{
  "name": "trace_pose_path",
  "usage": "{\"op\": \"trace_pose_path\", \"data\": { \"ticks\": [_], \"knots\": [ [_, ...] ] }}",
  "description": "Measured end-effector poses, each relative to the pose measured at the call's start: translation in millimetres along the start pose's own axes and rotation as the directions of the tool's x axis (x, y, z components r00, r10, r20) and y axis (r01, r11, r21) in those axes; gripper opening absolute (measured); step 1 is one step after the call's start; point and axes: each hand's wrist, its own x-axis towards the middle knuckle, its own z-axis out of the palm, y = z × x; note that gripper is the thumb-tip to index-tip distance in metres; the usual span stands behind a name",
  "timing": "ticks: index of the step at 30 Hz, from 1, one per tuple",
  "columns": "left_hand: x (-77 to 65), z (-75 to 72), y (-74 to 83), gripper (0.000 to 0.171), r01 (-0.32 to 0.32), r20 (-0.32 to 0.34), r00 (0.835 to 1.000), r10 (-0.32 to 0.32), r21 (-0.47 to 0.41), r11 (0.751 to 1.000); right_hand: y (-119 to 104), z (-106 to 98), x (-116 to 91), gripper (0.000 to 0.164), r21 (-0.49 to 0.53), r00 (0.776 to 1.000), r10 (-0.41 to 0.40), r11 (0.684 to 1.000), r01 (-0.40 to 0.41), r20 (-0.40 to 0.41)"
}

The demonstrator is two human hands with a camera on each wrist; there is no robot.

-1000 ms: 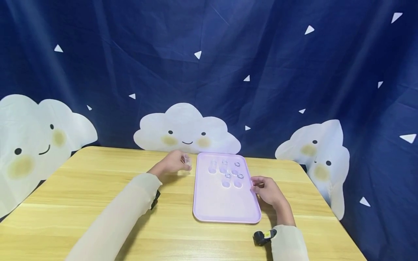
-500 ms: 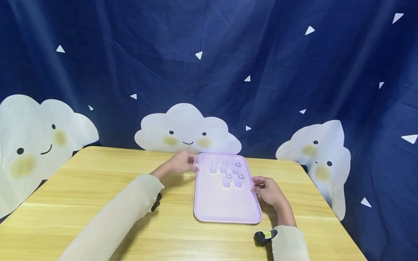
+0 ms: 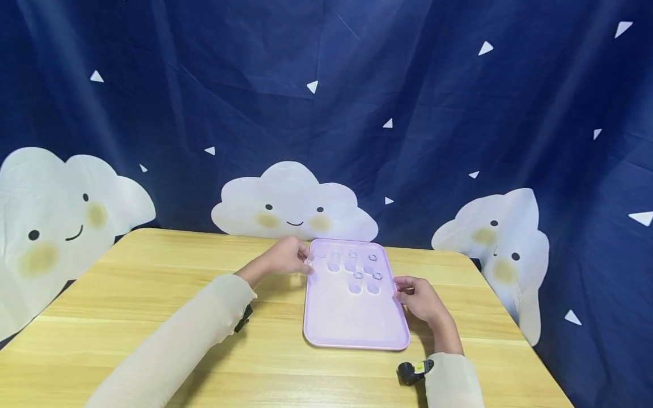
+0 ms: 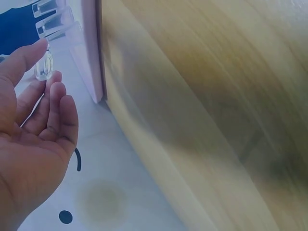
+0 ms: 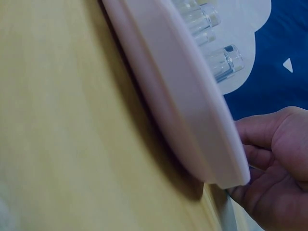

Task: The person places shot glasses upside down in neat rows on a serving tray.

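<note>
My left hand (image 3: 289,255) is at the far left corner of a pale purple tray (image 3: 352,323), pinching a small clear cup (image 4: 44,66) between thumb and fingertips. In the head view that cup overlaps the tray's left rim. Several matching clear cups (image 3: 355,288) stand on the far half of the tray in two rows. On the opposite side, my right hand (image 3: 417,296) holds the tray's right rim. The right wrist view shows the fingers (image 5: 257,130) at the tray's edge, partly hidden behind it.
The tray lies on a light wooden table (image 3: 173,272). Past the table's far edge hangs a dark blue curtain (image 3: 255,85) printed with white clouds and triangles. A black wrist camera (image 3: 408,373) sits at the right sleeve.
My left hand has moved right with its clear cup, from beside the tray to over its left rim. The right hand has stayed at the right rim; the standing cups have not moved.
</note>
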Motion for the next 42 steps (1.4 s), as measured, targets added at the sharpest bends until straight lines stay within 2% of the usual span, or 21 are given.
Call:
{"op": "trace_pose_path", "data": {
  "ticks": [8,12,19,24,30,42],
  "knots": [
    [-1.4,-2.2,3.5,0.030,0.034,0.015,0.999,-0.035,0.021,0.999,0.2,0.0,-0.7,0.035,0.007,1.000,0.009,1.000,-0.009,-0.004],
    [-1.2,-2.3,5.7,0.034,0.030,0.008,1.000,-0.031,0.044,0.999,-0.3,-0.1,-0.6,0.035,0.010,1.000,0.006,1.000,-0.006,-0.005],
    [-0.8,-0.9,13.1,0.030,0.011,0.016,1.000,-0.012,0.050,0.999,0.4,-0.7,-0.4,0.035,0.016,1.000,-0.003,1.000,0.004,-0.010],
    [0.7,1.5,13.1,0.022,-0.009,0.019,1.000,0.008,0.057,0.998,1.1,-0.3,0.7,0.035,0.017,1.000,-0.007,1.000,0.008,-0.013],
    [0.4,2.8,13.5,0.020,-0.047,0.012,0.999,0.046,0.059,0.997,2.0,0.1,1.2,0.035,0.008,1.000,0.011,1.000,-0.011,-0.013],
    [4.2,7.5,12.9,0.021,-0.056,-0.030,0.998,0.055,-0.003,0.998,1.5,0.0,0.5,0.035,0.012,1.000,0.014,1.000,-0.014,-0.010]
  ]
}}
